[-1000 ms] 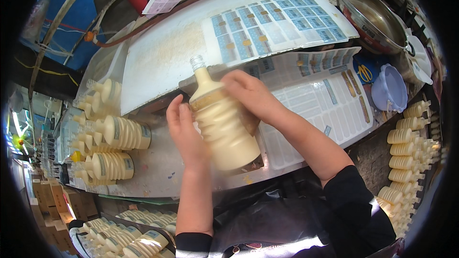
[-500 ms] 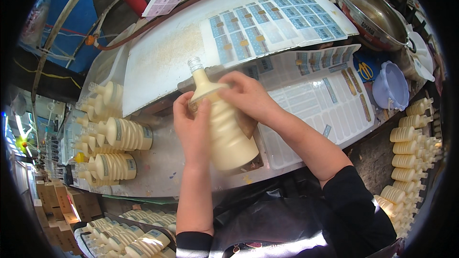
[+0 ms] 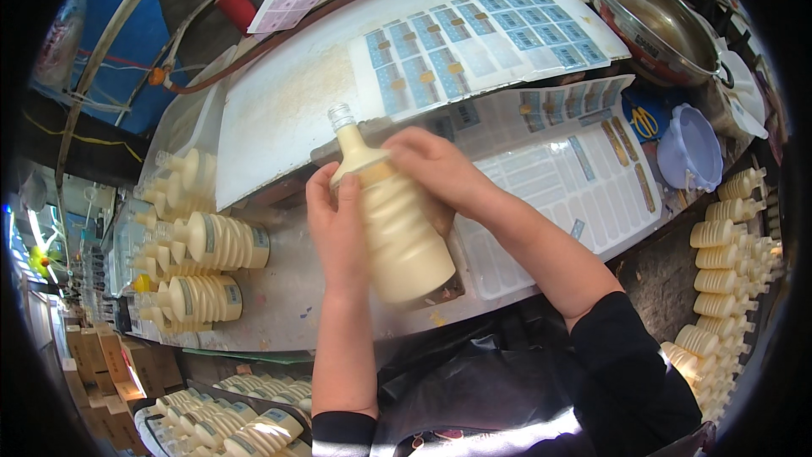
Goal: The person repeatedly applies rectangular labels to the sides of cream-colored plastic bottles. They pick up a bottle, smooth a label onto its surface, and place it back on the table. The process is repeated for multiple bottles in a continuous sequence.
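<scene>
Label sheets point(image 3: 558, 178) beside held bottle point(image 3: 397, 228)

Workbench point(image 3: 288, 305) — label sheets point(image 3: 474, 42), perhaps bottles point(image 3: 211, 241)

Around my desk point(image 3: 288, 305)

Sticker sheets point(image 3: 474, 42) at my far edge, metal bowl point(image 3: 647, 17) far right corner, labelled bottles point(image 3: 207, 267) stacked left.

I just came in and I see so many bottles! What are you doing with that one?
A person holds a ribbed cream-coloured bottle over the worktable with both hands. The left hand grips its side and the right hand presses near its shoulder. Its neck has no cap. Sticker sheets lie behind it, and more bottles lie stacked at the left.
</scene>
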`<action>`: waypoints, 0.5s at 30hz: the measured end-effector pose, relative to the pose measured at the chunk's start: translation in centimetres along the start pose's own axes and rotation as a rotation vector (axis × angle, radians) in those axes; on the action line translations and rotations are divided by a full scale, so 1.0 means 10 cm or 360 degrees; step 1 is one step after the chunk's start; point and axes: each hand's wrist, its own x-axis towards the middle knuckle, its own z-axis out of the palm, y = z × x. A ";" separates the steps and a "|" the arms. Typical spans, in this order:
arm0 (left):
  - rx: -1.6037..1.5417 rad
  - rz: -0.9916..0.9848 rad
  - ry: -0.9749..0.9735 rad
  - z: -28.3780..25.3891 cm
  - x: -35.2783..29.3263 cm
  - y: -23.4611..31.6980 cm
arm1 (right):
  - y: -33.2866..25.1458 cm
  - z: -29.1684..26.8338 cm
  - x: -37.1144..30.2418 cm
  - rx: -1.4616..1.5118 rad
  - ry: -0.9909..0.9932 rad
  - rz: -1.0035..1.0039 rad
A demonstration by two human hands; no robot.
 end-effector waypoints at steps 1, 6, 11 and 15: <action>0.0005 -0.0001 -0.0005 0.00 0.00 -0.01 | 0.00 0.02 0.00 -0.0007 0.0011 0.0011; 0.0054 -0.0014 -0.0019 0.01 0.01 0.00 | 0.03 0.01 0.02 -0.0080 0.0014 -0.0015; 0.0055 -0.0001 -0.0019 0.00 0.00 0.01 | 0.00 0.00 0.00 0.0016 -0.0030 0.0000; 0.0034 -0.0026 -0.0034 0.00 0.01 0.02 | 0.02 0.01 0.01 -0.0061 0.0005 -0.0012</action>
